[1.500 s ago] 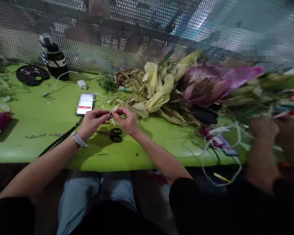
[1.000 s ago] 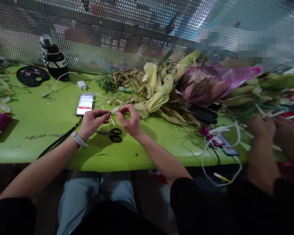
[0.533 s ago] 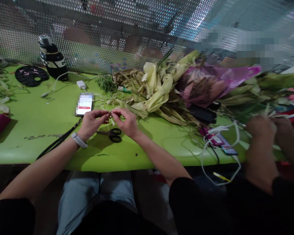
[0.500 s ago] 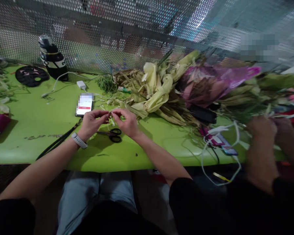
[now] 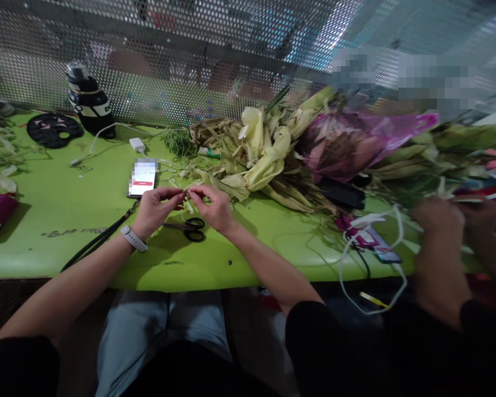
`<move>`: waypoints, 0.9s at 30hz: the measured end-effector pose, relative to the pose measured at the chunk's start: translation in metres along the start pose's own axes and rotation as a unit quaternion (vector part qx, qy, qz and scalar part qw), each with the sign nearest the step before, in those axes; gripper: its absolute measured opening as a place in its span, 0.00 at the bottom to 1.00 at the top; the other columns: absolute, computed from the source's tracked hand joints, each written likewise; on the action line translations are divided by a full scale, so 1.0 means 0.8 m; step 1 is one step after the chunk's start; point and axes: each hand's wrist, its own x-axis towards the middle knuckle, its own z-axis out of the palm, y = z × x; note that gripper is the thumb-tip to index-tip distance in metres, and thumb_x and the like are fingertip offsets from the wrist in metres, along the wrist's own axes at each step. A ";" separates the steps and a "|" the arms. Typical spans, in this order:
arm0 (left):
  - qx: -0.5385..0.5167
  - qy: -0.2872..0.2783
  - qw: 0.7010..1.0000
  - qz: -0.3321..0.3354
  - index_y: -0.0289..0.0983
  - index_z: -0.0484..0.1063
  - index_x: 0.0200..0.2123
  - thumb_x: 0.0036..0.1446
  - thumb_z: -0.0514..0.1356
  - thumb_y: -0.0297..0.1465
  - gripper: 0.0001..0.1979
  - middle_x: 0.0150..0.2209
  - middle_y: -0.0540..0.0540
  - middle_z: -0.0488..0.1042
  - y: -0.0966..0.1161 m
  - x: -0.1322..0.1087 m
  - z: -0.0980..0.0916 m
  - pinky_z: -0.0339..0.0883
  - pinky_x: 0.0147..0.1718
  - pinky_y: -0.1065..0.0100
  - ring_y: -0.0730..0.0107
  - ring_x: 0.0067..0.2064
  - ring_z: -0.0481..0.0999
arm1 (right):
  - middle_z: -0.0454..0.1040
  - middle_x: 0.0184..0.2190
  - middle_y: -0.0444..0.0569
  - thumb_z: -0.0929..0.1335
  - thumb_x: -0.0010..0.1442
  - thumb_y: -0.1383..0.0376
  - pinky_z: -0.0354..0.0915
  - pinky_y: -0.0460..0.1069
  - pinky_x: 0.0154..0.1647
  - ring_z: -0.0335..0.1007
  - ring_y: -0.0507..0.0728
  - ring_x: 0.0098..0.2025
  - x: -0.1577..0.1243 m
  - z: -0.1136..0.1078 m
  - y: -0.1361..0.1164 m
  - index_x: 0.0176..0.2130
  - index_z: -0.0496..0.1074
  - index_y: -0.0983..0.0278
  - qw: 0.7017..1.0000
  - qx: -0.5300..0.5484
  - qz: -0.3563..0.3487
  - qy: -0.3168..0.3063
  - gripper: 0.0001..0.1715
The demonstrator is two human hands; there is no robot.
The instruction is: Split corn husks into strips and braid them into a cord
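My left hand [image 5: 157, 208], with a white band on its wrist, and my right hand [image 5: 213, 206] meet fingertip to fingertip above the table. Both pinch the top of a thin pale strip [image 5: 189, 208], which looks like husk and dangles between them; the exact grip is too small to make out. Beneath my hands lie black-handled scissors [image 5: 194, 229], untouched. A lit phone [image 5: 143, 177] rests just beyond my left hand. Past my right hand spreads a heap of dried corn husks [image 5: 268, 160].
The green table [image 5: 107, 248] backs onto a perforated metal screen [image 5: 182, 66]. A dark bottle [image 5: 91, 105] and a black palm-leaf-shaped pad [image 5: 54, 130] stand at back left. At right are a pink plastic bag [image 5: 339, 140], looped white cable [image 5: 342, 270] and a co-worker's hands [image 5: 438, 215].
My hands keep nearly the same pose, fingertips together on the strip. At right, the co-worker's hands have shifted slightly.
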 end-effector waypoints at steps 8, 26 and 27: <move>0.025 0.016 0.999 -0.020 0.32 0.83 0.38 0.50 0.72 0.36 0.15 0.34 0.42 0.84 0.008 -0.002 0.005 0.82 0.36 0.64 0.69 0.31 0.82 | 0.82 0.39 0.51 0.67 0.67 0.60 0.73 0.53 0.45 0.78 0.56 0.39 0.002 -0.001 0.004 0.41 0.78 0.62 1.000 0.014 -0.011 -0.018 0.11; 0.004 -0.025 1.000 -0.018 0.36 0.83 0.38 0.52 0.72 0.38 0.13 0.37 0.43 0.83 0.008 0.001 -0.005 0.81 0.39 0.65 0.69 0.37 0.83 | 0.75 0.45 0.54 0.72 0.61 0.51 0.72 0.54 0.43 0.73 0.58 0.45 0.011 -0.009 0.004 0.50 0.71 0.62 0.994 0.016 0.057 0.097 0.23; -0.002 -0.028 0.999 -0.023 0.36 0.83 0.38 0.52 0.72 0.38 0.13 0.37 0.43 0.83 0.008 0.001 -0.006 0.81 0.38 0.65 0.68 0.38 0.83 | 0.76 0.43 0.54 0.72 0.61 0.49 0.72 0.53 0.41 0.74 0.57 0.43 0.012 -0.009 0.005 0.49 0.71 0.62 0.995 0.031 0.073 0.060 0.24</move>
